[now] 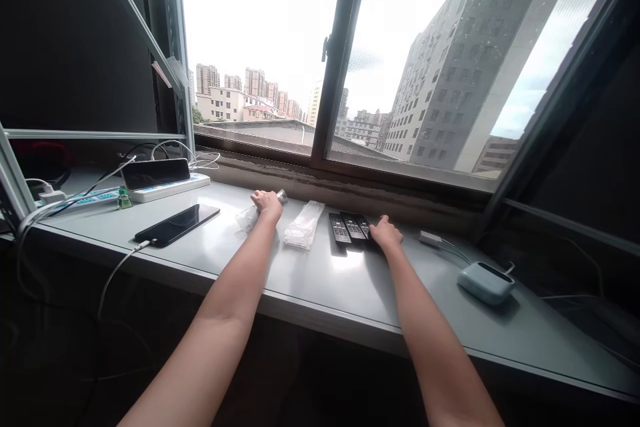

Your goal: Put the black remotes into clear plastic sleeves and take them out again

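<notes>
Remotes [353, 227], black, pale-buttoned, right hand [387, 233] touching, left hand [267, 203] on clear plastic [246, 219]

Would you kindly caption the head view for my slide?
Left hand at clear plastic bag, right hand at black remote controls, desk by window.

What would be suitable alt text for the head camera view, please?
A left hand rests over crumpled clear plastic, and the right hand is at the right end of a row of slim black remote controls, on a glossy grey desk. A clear plastic packet lies between; a flat black tablet lies left, a rounded blue device right.
</notes>
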